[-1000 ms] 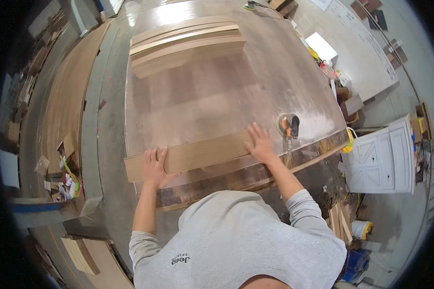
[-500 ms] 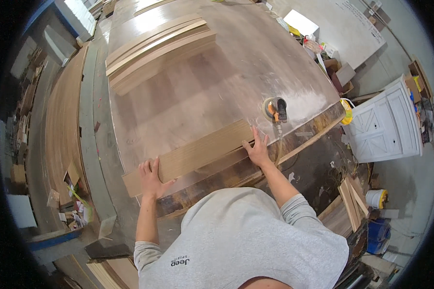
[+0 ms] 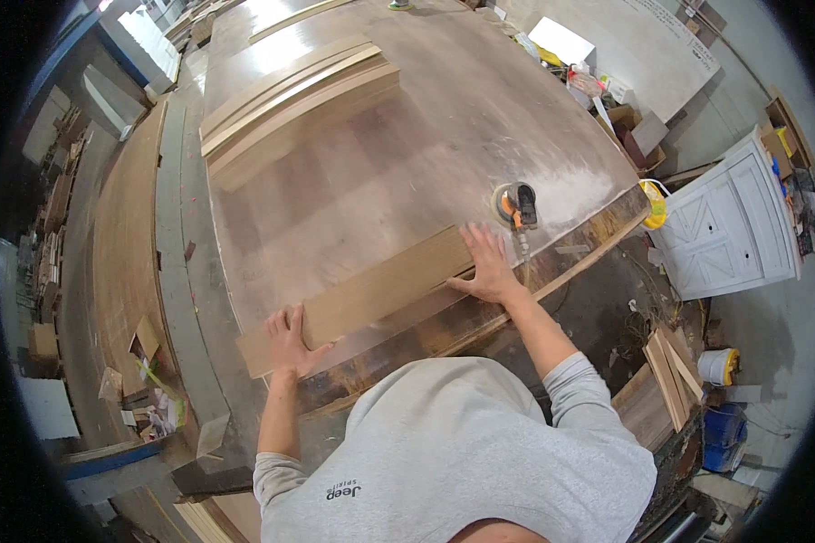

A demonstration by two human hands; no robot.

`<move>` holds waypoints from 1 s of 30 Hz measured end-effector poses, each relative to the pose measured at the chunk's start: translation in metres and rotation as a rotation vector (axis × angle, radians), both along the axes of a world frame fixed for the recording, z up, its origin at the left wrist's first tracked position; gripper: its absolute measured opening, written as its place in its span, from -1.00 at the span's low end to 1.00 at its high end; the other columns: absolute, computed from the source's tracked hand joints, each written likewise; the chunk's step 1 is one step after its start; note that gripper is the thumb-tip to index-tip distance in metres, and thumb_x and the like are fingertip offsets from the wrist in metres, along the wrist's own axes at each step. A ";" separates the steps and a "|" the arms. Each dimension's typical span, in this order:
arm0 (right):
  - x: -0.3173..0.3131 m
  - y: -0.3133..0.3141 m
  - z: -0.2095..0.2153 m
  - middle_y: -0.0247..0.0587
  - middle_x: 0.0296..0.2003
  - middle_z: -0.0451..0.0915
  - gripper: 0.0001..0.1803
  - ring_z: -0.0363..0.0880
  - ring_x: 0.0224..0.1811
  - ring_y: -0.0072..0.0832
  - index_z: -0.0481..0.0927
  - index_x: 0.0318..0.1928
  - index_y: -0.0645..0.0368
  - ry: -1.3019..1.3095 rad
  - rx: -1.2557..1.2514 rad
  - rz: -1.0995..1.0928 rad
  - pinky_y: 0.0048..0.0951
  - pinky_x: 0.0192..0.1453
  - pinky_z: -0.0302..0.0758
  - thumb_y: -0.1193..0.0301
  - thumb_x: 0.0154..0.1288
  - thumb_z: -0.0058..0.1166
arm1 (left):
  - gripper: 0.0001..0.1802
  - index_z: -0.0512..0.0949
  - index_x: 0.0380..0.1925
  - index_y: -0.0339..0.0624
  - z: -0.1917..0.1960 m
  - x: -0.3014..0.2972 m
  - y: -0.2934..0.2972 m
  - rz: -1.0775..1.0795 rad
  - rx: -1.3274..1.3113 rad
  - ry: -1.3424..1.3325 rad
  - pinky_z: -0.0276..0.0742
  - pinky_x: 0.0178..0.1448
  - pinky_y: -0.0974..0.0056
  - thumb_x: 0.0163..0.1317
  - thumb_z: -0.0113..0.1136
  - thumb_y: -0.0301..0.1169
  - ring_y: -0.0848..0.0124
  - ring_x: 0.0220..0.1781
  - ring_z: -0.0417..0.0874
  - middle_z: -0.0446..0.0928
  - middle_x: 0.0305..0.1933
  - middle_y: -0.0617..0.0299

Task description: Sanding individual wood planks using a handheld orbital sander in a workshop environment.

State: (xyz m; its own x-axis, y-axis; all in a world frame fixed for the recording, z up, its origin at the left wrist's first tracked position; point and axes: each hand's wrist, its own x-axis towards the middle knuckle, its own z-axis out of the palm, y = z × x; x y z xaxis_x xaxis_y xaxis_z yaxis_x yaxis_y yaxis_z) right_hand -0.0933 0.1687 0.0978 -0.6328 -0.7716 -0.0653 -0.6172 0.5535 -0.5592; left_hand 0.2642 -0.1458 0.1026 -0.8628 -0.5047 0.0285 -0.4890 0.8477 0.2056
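A long flat wooden board lies near the front edge of the worktable, slanting up to the right. My left hand rests on its left part, fingers spread over the top and thumb along the near edge. At the board's right end lies my right hand, fingers stretched out and the thumb pointing left by the near edge. Both hands are open. An orange and black sander sits on the table just beyond my right hand, its hose running toward the near edge.
Farther back on the worktable lies a stack of similar boards. A white cabinet stands at right, near a white bucket and several wood strips. Large wooden sheets lie at left.
My right hand has come farther over the board's right end, its fingers now flatter. My left hand stays on the left part. The whole view has shifted slightly.
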 end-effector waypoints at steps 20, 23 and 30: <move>-0.029 -0.058 0.011 -0.10 0.22 0.42 0.24 0.33 0.36 -0.11 0.38 0.48 -0.04 0.396 -0.021 0.520 0.06 0.54 0.17 -0.21 -0.26 0.57 | 0.19 0.27 0.53 -0.12 0.004 -0.088 0.053 -0.105 -0.008 0.019 0.05 0.62 -0.21 -0.06 0.55 0.17 -0.12 0.47 0.21 0.30 0.36 -0.12; -0.021 -0.058 0.014 -0.05 0.33 0.39 0.21 0.26 0.48 -0.07 0.38 0.48 -0.04 0.344 0.071 0.486 0.08 0.62 0.09 -0.23 -0.21 0.53 | 0.20 0.23 0.55 -0.12 0.004 -0.087 0.053 -0.085 0.130 0.007 0.07 0.62 -0.18 -0.05 0.57 0.10 -0.13 0.46 0.21 0.30 0.37 -0.11; 0.088 -0.090 -0.010 -0.01 0.57 0.25 0.06 0.15 0.63 -0.02 0.32 0.57 -0.07 0.203 0.012 0.469 0.34 0.65 -0.03 -0.38 0.20 0.17 | 0.26 0.19 0.59 -0.09 0.012 -0.093 0.056 -0.075 0.139 -0.008 0.22 0.55 -0.13 -0.10 0.63 0.02 -0.13 0.42 0.25 0.26 0.41 -0.11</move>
State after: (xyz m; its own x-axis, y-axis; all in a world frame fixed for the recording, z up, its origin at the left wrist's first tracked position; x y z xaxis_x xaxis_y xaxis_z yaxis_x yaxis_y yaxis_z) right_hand -0.0053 0.0791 0.0874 -0.2190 -0.9756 0.0126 -0.8962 0.1960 -0.3979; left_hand 0.1715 -0.0901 0.1149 -0.8983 -0.4372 -0.0442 -0.4273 0.8454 0.3204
